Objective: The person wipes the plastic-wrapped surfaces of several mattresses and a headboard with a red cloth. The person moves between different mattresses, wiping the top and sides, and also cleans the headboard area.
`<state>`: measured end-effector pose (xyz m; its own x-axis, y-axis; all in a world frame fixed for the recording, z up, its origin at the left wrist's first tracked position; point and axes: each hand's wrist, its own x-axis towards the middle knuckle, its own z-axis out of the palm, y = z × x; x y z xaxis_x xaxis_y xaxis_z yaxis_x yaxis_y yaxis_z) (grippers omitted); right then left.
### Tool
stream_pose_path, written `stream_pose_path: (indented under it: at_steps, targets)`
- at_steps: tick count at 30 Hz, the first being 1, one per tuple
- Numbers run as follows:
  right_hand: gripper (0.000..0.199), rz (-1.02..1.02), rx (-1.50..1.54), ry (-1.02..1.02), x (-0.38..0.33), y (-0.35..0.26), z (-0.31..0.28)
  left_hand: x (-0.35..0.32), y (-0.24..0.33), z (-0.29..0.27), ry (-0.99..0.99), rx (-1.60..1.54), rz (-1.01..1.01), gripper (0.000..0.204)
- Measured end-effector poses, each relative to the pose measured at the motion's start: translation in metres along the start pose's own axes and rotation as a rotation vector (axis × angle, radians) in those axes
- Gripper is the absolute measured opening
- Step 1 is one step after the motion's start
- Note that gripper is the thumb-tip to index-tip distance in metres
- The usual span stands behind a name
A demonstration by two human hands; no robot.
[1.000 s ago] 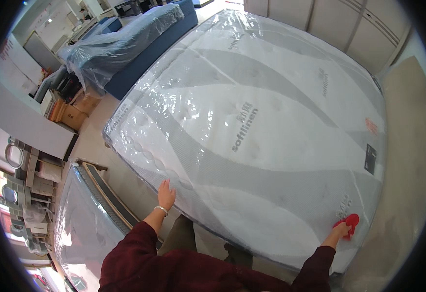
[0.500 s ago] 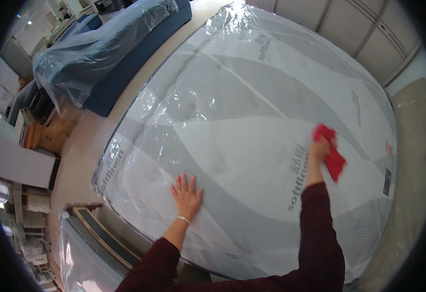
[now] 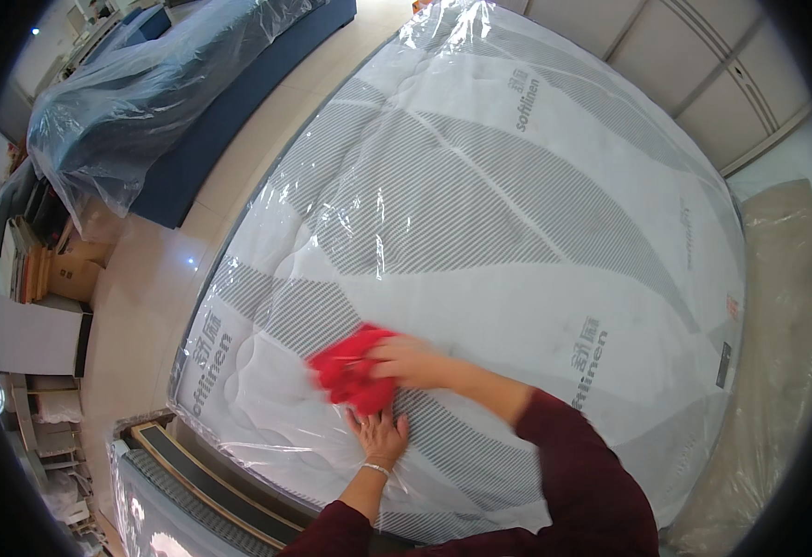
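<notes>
Together, two hands [image 3: 397,395], one red cloth [image 3: 350,371], one wrapped mattress [image 3: 517,204].

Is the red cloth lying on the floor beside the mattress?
No: the right hand presses the red cloth on the plastic-wrapped mattress.

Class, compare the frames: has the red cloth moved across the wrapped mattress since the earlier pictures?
Yes. The red cloth, held in the right hand, has swept from the mattress's right edge leftward, to just above the left hand.
</notes>
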<state>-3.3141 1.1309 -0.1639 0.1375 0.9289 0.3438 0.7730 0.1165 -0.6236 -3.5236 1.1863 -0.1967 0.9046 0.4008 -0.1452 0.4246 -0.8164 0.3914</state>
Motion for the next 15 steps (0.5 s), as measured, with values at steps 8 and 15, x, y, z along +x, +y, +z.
stream_pose_path:
  at_steps: [8,15]
  targets:
    - [0.040,1.828,-1.131,0.814,-0.489,0.015,-0.234,0.001,-0.009,0.021,0.018,-0.038,0.121,0.052]
    - [0.050,2.212,-0.958,0.899,-0.389,0.222,-0.328,-0.009,-0.020,0.040,0.126,0.029,0.127,0.047]
